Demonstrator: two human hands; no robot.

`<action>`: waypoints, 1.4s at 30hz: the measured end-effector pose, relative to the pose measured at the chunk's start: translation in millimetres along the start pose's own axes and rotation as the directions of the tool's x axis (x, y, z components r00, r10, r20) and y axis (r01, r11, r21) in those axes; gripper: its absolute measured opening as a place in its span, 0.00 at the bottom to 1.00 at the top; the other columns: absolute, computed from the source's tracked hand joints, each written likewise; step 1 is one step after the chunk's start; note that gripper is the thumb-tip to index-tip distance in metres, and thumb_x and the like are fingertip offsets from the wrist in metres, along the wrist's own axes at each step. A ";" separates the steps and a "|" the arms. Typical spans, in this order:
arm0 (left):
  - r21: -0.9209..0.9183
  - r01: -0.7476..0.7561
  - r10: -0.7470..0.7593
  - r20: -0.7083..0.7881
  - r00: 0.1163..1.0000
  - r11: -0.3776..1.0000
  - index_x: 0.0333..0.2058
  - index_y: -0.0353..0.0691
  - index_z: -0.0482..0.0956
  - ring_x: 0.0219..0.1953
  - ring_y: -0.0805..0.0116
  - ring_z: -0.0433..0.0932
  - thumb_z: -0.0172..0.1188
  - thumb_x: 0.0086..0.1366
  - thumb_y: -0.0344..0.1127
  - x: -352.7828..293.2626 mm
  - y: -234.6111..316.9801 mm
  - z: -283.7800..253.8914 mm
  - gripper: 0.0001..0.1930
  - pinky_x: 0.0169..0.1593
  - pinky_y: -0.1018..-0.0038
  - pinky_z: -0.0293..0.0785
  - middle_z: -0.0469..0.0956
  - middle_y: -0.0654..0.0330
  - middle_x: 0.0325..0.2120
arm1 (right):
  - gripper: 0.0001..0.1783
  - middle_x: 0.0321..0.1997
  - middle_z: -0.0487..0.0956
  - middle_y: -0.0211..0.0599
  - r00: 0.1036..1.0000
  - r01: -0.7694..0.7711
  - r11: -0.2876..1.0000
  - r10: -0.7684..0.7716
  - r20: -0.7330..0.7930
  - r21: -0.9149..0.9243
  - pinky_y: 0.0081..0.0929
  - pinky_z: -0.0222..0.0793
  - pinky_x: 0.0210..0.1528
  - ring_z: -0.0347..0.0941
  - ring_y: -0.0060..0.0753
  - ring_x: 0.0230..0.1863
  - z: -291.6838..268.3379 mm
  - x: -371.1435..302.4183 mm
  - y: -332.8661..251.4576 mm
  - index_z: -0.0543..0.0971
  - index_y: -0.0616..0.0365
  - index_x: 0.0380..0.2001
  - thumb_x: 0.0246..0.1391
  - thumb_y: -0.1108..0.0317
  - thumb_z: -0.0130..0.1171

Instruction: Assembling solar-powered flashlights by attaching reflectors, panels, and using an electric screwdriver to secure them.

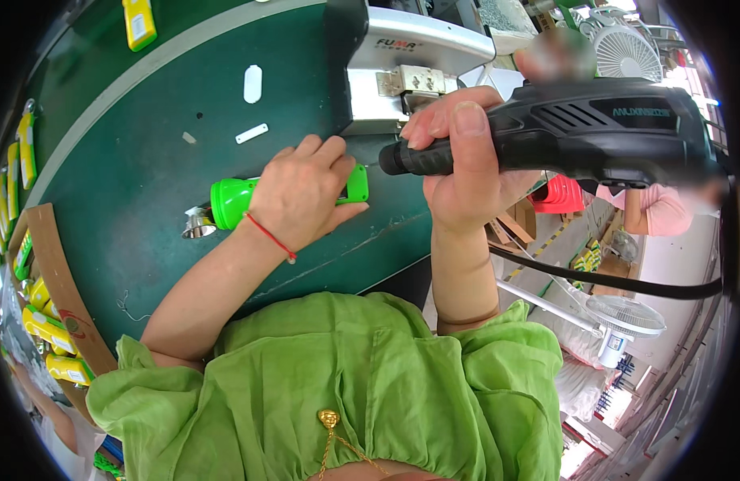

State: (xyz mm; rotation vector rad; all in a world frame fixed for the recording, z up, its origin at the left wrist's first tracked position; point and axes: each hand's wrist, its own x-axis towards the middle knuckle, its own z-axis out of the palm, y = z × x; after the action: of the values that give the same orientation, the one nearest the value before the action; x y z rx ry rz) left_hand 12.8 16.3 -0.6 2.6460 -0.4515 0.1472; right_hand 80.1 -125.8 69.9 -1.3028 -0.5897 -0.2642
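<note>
The green case [232,200] lies on its side in the middle of the frame, right under the left hand [298,192]. That hand is curled over the case and grips it, with the thumb toward the right. The right hand [466,164], in the upper middle, is wrapped around a black driver [578,128]. The driver's thin tip points left at the case's right end; I cannot tell if they touch.

At the right, a red tub [558,198] stands near a brown box [521,220]; I cannot tell what is in them. At the lower left, yellow packs [45,327] lie behind a flat card strip [61,276].

The case looks like smooth, shiny plastic, with a round metal cup [199,224] at its left end. The table [145,160] is dark green and scuffed. A white plate [253,84] with round ends lies at the upper left.
</note>
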 end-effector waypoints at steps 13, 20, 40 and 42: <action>-0.026 -0.016 0.014 -0.063 0.998 1.000 0.34 0.40 0.77 0.39 0.63 0.73 0.70 0.47 0.51 10.4 9.0 -2.7 0.23 0.41 0.66 0.71 0.71 0.61 0.33 | 0.30 0.30 0.75 0.32 0.998 -0.005 0.989 -0.005 -0.065 -0.149 0.21 0.72 0.29 0.72 0.22 0.25 2.5 -29.7 31.9 0.59 0.58 0.55 0.51 0.87 0.55; -0.085 -0.077 0.063 -0.159 0.985 0.993 0.39 0.36 0.77 0.37 0.54 0.75 0.72 0.43 0.43 -15.6 -7.0 2.0 0.25 0.39 0.62 0.70 0.75 0.55 0.34 | 0.31 0.40 0.75 0.35 0.950 -0.305 0.940 0.313 0.026 -0.152 0.26 0.70 0.40 0.71 0.25 0.37 14.1 -37.7 31.9 0.66 0.61 0.54 0.47 0.70 0.66; -0.056 -0.094 0.080 -0.205 0.976 0.994 0.41 0.36 0.77 0.33 0.52 0.77 0.72 0.43 0.40 6.1 3.4 6.7 0.26 0.36 0.59 0.71 0.77 0.52 0.35 | 0.37 0.45 0.78 0.42 0.994 -0.104 0.986 0.106 0.005 -0.131 0.26 0.70 0.48 0.77 0.31 0.45 1.2 -28.2 18.3 0.63 0.60 0.57 0.43 0.73 0.68; -0.012 -0.014 0.012 -0.164 0.986 1.000 0.43 0.38 0.77 0.35 0.54 0.77 0.72 0.44 0.42 5.3 -2.5 10.6 0.26 0.37 0.60 0.71 0.77 0.54 0.34 | 0.34 0.40 0.78 0.37 1.000 0.006 0.979 -0.007 -0.005 -0.202 0.28 0.71 0.46 0.76 0.28 0.41 -9.7 -24.3 11.3 0.65 0.60 0.56 0.46 0.71 0.69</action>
State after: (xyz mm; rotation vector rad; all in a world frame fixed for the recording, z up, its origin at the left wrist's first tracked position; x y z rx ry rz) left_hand 18.9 12.1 -10.1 2.5927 -0.4133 0.3617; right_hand 68.3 -135.5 45.9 -1.4959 -0.5731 -0.3401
